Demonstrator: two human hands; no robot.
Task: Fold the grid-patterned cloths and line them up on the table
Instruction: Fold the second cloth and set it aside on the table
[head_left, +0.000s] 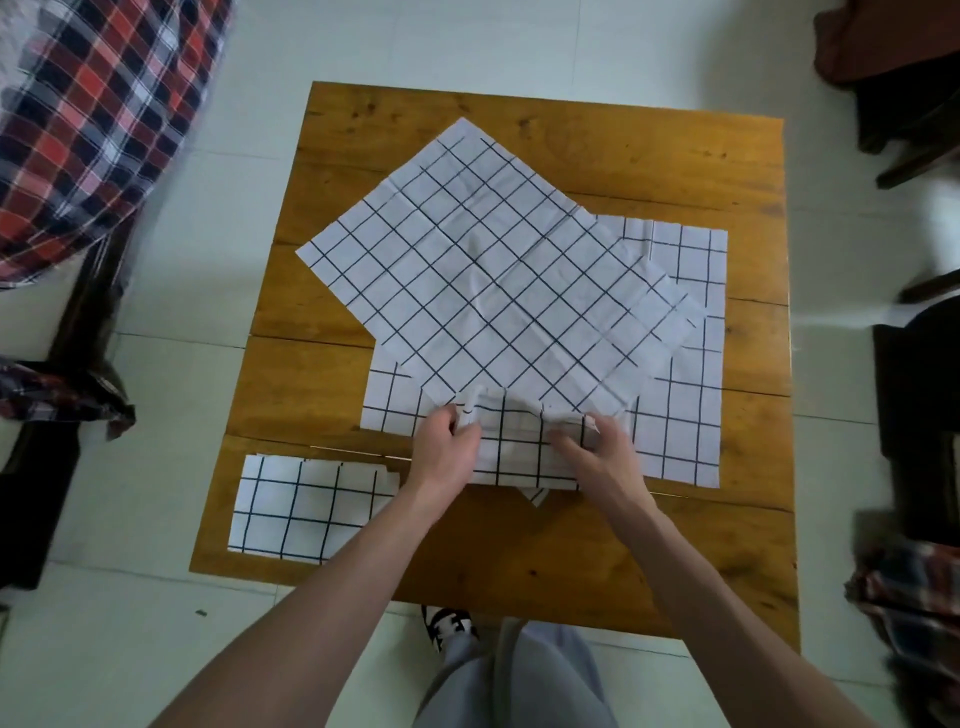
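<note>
1. The wooden table (519, 561) carries everything; its far strip and near right part show bare wood, which looks like room enough to lay out a fold and extend a row.
2. A grid cloth (680, 364) lies flat and square to the table toward the right side, largely covered, waiting its turn.
3. The diagonal cloth (488, 270) rests on top of it, turned cornerwise, one corner pointing to the far edge and its left corner hanging over bare wood; it is the piece in hand.
4. A folded cloth (306, 509) sits at the near left corner, its long edge parallel to the table's front, probably the start of the row.
5. The left hand (444, 441) pinches the diagonal cloth's bunched near corner, fingers curled around fabric.
6. The right hand (592, 447) grips the same gathered edge just beside it, though how many layers it holds is hard to tell. Both likely hold there to lift or straighten it before folding.
</note>
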